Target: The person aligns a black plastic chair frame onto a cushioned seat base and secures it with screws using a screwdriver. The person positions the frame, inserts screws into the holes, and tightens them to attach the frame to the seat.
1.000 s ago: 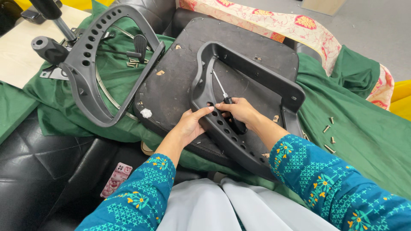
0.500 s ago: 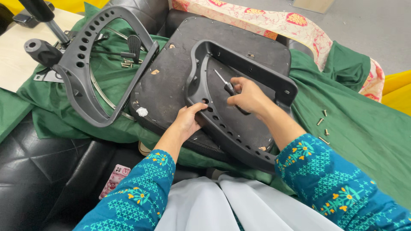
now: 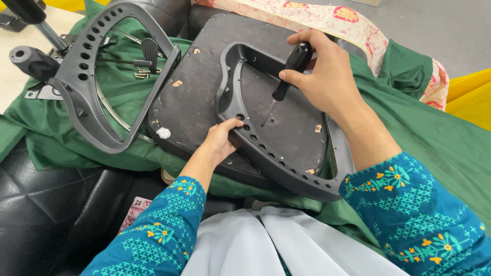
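An upturned black chair seat [image 3: 204, 87] lies on a green cloth [image 3: 440, 148] in front of me. A dark grey perforated armrest frame [image 3: 286, 163] rests on its underside. My left hand [image 3: 220, 143] grips the near rail of that frame. My right hand [image 3: 327, 76] holds a black-handled screwdriver [image 3: 289, 69], shaft pointing down, its tip just above the seat's underside inside the frame.
A second grey perforated armrest frame [image 3: 87, 87] lies to the left on the green cloth, with a few loose screws [image 3: 140, 74] near it. A black chair cylinder [image 3: 33, 59] sits far left. A floral cloth [image 3: 327, 18] lies behind the seat. Black leather cushion [image 3: 46, 204] lower left.
My right hand has lifted the screwdriver up and away from the frame's near rail to the middle of the seat. The view has come closer. My left hand stays on the rail.
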